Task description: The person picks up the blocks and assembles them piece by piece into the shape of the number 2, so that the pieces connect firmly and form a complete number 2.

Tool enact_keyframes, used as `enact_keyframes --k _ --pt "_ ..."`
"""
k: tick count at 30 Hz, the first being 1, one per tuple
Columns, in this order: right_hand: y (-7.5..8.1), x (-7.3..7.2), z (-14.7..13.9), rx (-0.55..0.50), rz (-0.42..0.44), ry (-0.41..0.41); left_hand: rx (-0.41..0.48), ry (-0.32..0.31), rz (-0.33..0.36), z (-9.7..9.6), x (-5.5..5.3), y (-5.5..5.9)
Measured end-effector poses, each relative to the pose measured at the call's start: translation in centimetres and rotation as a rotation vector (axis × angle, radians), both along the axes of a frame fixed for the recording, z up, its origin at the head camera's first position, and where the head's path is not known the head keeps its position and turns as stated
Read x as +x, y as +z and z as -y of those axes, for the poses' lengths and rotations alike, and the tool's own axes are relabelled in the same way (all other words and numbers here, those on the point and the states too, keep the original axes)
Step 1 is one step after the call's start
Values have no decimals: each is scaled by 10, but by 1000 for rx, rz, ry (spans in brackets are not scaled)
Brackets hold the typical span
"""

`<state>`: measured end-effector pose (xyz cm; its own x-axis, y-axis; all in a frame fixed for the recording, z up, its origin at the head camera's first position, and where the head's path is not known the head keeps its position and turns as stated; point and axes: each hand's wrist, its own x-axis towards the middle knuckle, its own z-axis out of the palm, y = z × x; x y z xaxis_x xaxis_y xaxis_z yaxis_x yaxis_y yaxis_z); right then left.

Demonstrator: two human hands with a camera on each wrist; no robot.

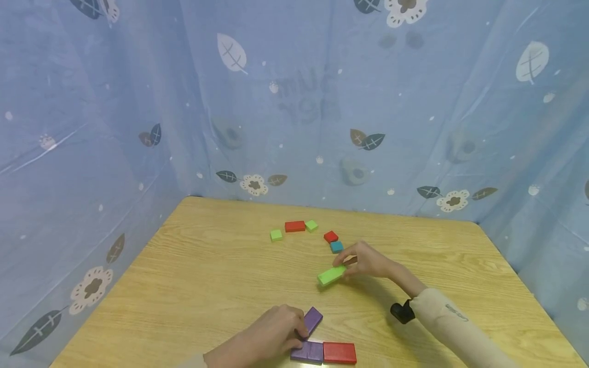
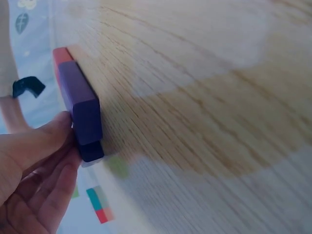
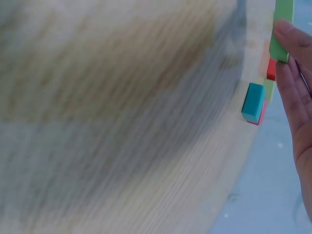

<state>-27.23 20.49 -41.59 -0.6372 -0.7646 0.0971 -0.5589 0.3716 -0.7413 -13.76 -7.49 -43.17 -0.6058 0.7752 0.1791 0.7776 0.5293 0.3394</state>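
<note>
Nearest, at the bottom centre of the frame, a red block [image 1: 339, 353] is set end to end with a flat purple block [image 1: 307, 352], and a slanted purple block [image 1: 313, 320] is angled away just above. Both purple blocks are touched at their left by the bent fingers of the left hand [image 1: 278, 332]; whether either is pinched cannot be told.

Right of centre, a long green block [image 1: 332, 276] is pinched at its right end between thumb and fingers of the right hand [image 1: 368, 259], its left end free. It would be judged light, stiff and hardly fragile, perhaps a little slippery on its smooth faces; a hold across the long sides nearer the middle should let it be turned with less tipping.

Beyond that hand, a blue block [image 1: 337, 247] and a small red block [image 1: 331, 236] are placed corner to corner. Farther, at upper centre of the table [image 1: 221, 276], an oblong red block [image 1: 295, 226] is flanked by two small green blocks [image 1: 312, 226]. Everything is backed by a patterned blue curtain [image 1: 294, 102].
</note>
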Motion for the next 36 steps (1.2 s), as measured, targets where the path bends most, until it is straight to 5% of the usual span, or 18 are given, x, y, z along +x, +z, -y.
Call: enact_keyframes --k 25,36 --pt "-11 31 7 31 -24 162 -27 27 44 2 0 4" --pt "-15 28 12 70 -181 232 -36 24 30 -2 0 3"
